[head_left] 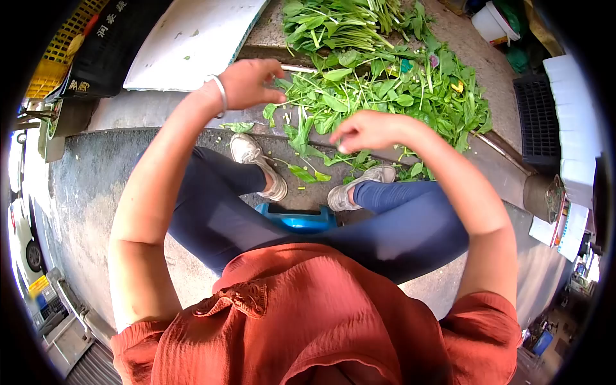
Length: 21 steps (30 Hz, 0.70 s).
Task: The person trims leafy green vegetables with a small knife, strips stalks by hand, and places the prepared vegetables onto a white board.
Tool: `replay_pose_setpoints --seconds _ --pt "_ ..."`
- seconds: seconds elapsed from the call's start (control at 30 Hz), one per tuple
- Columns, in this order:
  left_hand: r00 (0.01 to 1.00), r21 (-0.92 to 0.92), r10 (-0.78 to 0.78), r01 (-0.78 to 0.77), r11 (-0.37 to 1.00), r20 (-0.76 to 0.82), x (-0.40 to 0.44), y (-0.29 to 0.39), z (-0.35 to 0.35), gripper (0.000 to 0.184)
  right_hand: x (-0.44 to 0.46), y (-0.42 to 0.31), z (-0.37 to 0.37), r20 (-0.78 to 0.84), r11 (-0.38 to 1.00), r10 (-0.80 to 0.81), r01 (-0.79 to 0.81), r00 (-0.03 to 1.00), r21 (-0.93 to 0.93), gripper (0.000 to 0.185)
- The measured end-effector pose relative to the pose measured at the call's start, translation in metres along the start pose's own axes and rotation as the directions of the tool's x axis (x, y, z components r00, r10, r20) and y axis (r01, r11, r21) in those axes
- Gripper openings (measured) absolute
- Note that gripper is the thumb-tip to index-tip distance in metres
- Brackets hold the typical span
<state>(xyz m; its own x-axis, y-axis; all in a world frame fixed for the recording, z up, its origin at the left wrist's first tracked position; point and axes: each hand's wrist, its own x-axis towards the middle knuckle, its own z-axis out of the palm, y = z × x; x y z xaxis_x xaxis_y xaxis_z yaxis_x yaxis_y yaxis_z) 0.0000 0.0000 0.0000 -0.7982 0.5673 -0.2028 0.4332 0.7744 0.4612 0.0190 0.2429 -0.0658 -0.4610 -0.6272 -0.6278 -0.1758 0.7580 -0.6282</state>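
Honestly, fallen leaves [300, 173] between my shoes [248, 151] could get crushed if I shuffle my feet. The heap of greens [398, 101] sprawls at one o'clock, so too broad a sweep might push leaves off the ledge [147, 117]. My left hand [258, 83] hangs with thumb and fingers parted, nothing visible between them; my right hand [369, 131] curls inward, and I can't tell whether it pinches anything. Stalky bunches [333, 25] lie at twelve, behind the heap. At eleven, a white board [192, 48] crowds my left side; towards two, a metal rod [504, 151], partly under leaves, could snag stems. A black crate [538, 122] blocks rightward reach before three.
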Motion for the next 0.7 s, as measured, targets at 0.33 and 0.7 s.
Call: replay_pose_setpoints --seconds 0.33,0.7 --pt "0.895 -0.274 -0.073 -0.056 0.960 -0.439 0.049 -0.045 -0.007 0.034 0.184 0.059 0.086 -0.461 0.789 0.599 -0.580 0.655 0.202 0.033" --pt "0.974 -0.065 0.010 -0.026 0.998 -0.227 0.096 -0.043 -0.002 0.031 0.143 0.081 0.084 -0.532 0.782 0.552 -0.179 0.642 0.596 0.024"
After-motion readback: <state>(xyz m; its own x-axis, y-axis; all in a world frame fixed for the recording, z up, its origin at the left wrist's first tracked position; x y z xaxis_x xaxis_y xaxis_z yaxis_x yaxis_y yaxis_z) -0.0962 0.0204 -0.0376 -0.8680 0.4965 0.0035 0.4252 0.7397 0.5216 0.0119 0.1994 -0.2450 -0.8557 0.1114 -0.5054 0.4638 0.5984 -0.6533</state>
